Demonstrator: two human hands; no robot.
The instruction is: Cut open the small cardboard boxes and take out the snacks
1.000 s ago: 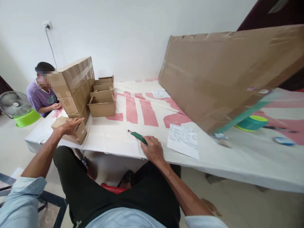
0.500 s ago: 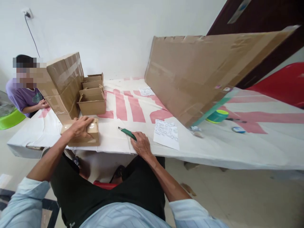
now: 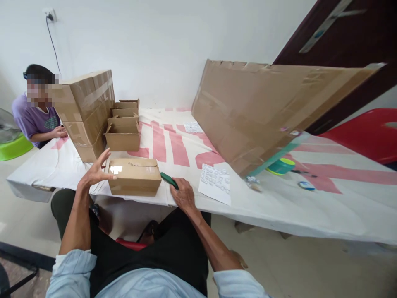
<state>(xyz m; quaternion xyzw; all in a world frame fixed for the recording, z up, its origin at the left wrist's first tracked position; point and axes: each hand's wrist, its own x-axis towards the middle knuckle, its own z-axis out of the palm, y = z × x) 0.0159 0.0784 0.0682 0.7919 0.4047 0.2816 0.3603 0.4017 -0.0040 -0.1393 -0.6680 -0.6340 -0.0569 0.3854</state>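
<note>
A small taped cardboard box (image 3: 134, 178) lies at the table's front edge, between my two hands. My left hand (image 3: 96, 170) is at its left end with thumb and fingers spread apart; whether the thumb touches the box I cannot tell. In my right hand (image 3: 183, 193) is a green utility knife (image 3: 169, 180), which points left toward the box's right end. The knife's tip is hidden at the box. Several open small cartons (image 3: 124, 136) stand in a row behind the box.
Stacked taped cartons (image 3: 89, 99) rise at the left, with a person (image 3: 39, 111) seated behind them. A large cardboard sheet (image 3: 263, 107) leans across the right. Papers (image 3: 215, 182), a tape roll (image 3: 306, 186) and a teal-green round item (image 3: 281, 166) lie on the cloth-covered table (image 3: 263, 211).
The small box has moved right, closer to the knife. My left hand has gone from resting on top of it to open at its left end. The view has shifted slightly.
</note>
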